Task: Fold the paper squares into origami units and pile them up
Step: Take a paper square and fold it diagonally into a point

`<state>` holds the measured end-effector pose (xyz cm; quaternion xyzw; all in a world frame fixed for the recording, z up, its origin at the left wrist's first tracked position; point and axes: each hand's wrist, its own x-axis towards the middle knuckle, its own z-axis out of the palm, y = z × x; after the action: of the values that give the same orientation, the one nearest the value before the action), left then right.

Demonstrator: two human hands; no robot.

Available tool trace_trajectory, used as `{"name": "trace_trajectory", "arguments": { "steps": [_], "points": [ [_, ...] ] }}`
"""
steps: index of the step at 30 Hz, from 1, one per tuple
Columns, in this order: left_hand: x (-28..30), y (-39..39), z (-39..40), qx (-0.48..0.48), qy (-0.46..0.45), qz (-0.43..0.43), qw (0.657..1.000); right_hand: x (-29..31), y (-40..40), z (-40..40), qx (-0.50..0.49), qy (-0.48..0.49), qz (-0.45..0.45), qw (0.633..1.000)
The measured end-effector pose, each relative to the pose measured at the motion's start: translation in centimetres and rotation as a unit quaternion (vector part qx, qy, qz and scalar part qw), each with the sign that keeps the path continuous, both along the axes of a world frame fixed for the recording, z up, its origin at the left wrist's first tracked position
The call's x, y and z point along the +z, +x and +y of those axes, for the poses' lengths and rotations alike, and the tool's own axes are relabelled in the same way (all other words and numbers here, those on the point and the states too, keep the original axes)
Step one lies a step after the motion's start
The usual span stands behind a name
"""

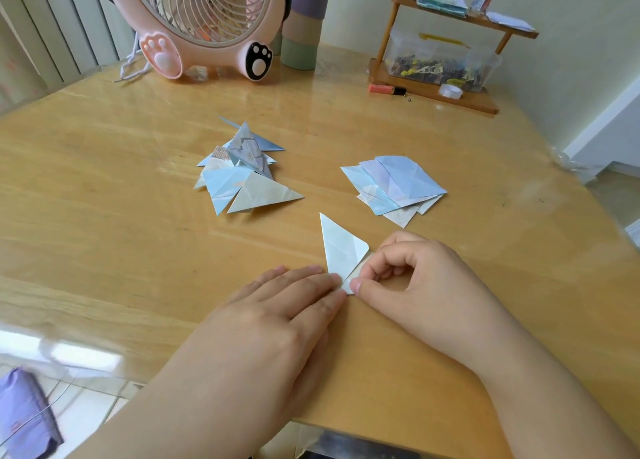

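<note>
A pale blue paper (341, 247), folded into a pointed triangle, lies on the wooden table (121, 199) near the front edge. My left hand (277, 306) lies flat, its straight fingertips pressing the paper's lower left corner. My right hand (412, 275) pinches the paper's lower right edge between thumb and curled forefinger. A heap of folded triangular units (242, 174) sits behind to the left. A stack of creased, unfolded blue squares (394, 185) lies behind to the right.
A pink fan (207, 22) with paw feet stands at the back left beside a pastel cylinder (301, 26). A small wooden shelf (440, 88) at the back right holds a clear box, tape and a marker. Purple cloth (24, 417) lies below the table's left edge.
</note>
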<state>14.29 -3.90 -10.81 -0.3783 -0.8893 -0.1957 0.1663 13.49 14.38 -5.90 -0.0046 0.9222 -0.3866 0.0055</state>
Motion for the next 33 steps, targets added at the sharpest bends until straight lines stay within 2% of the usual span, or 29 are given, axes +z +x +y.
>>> {"name": "trace_trajectory", "arguments": {
  "steps": [26,33],
  "points": [
    [0.62,-0.13,-0.27,-0.019,-0.01,-0.033,0.999,-0.45,-0.14,-0.25,-0.012,0.032,0.016,0.999],
    [1.06,0.04,-0.76,-0.032,0.018,-0.098,0.995,-0.51,-0.11,-0.17,-0.011,0.036,0.016,0.999]
  ]
}}
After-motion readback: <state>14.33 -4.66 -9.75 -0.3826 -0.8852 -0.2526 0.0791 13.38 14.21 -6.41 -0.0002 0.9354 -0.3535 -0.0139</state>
